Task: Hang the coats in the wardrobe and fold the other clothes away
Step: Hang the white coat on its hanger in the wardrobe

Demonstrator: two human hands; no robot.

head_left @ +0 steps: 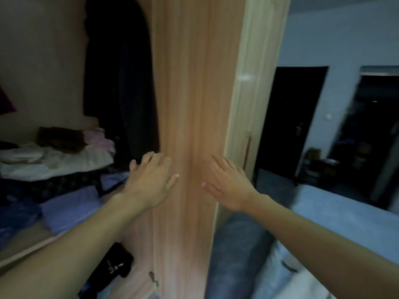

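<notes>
Wardrobe [183, 104]: black item [116, 264], maybe lettered.

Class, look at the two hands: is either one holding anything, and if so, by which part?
Nothing is held. The left hand and right hand both lie open against the wooden wardrobe door, with no grip on it.

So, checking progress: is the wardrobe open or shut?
Open: a dark coat hangs in view inside, and folded clothes show on the shelf, left of the wooden panel.
</notes>
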